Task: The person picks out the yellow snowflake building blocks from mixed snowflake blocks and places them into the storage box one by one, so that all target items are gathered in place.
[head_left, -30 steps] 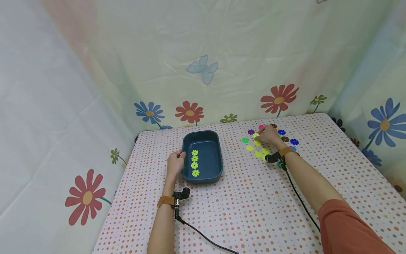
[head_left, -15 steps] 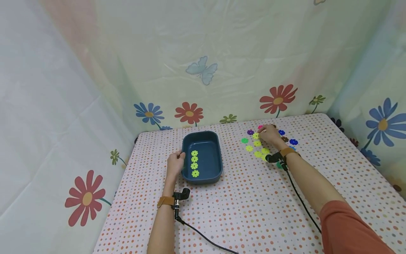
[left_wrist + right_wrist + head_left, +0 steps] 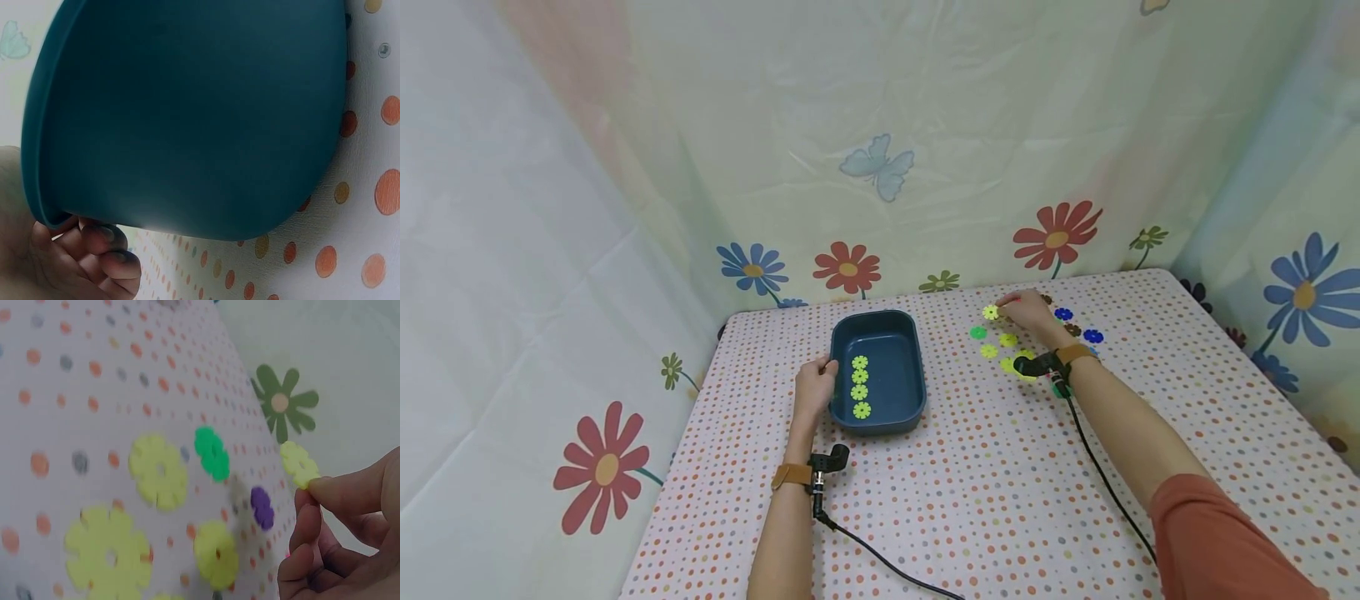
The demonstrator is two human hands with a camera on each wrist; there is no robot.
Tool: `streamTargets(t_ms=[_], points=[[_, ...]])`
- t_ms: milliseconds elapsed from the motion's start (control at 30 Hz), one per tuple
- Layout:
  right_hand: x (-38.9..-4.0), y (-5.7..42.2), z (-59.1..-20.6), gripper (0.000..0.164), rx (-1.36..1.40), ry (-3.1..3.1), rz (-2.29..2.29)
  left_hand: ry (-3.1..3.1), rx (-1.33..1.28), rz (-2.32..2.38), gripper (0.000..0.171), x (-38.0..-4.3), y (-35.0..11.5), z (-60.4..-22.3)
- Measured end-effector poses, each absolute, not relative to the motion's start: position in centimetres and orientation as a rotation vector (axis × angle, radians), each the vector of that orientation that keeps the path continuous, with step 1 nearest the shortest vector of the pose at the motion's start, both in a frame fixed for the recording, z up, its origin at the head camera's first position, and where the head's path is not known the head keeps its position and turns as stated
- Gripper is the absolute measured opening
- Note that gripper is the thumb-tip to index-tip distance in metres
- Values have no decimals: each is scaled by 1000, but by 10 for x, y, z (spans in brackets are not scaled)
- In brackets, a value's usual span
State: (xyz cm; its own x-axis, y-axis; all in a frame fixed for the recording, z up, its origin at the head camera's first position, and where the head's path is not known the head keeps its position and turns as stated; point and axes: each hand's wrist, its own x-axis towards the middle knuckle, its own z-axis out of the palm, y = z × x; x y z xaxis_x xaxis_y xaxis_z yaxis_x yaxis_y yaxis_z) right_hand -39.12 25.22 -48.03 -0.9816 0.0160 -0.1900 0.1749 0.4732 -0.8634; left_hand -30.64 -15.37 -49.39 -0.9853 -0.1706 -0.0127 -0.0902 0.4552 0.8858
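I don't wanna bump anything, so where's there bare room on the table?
Free: the table between the black cables, and a strip between the blue tray and the scattered flower pieces. Crowded: around the right hand, where they lie close.

the right hand [image 3: 1028,315] has shifted leftward, lifting a flat, bright yellow, flower-shaped disc [image 3: 991,312] off the bench [image 3: 985,467]; from the head view it now hides the purple flower-shaped disc [image 3: 262,508].

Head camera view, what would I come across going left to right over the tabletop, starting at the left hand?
Left hand, dark blue tub with four yellow flower pieces inside, green flower piece, pinched yellow flower piece, right hand, rightmost dark blue flower piece.
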Motion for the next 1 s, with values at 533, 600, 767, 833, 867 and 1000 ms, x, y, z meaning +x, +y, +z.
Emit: streamTargets(t_ms=[533, 600, 767, 833, 867, 1000], points=[[-398, 174, -447, 31, 11, 2398, -1726, -2619, 182, -1562, 47, -306, -156, -497], [-399, 163, -444, 30, -9, 2385, -1746, -2616, 186, -1566, 47, -307, -157, -497], [-399, 134, -438, 28, -91, 2404, -1735, -2611, 202, -1571, 47, -308, -157, -498], [-399, 123, -437, 27, -119, 2414, -1720, -2615, 210, -1566, 46, -310, -157, -499], [-399, 118, -437, 27, -129, 2413, -1722, -2615, 217, -1566, 46, -310, -157, -499], [-399, 97, -435, 26, -160, 2391, -1727, -2618, 234, -1565, 47, -312, -155, -500]])
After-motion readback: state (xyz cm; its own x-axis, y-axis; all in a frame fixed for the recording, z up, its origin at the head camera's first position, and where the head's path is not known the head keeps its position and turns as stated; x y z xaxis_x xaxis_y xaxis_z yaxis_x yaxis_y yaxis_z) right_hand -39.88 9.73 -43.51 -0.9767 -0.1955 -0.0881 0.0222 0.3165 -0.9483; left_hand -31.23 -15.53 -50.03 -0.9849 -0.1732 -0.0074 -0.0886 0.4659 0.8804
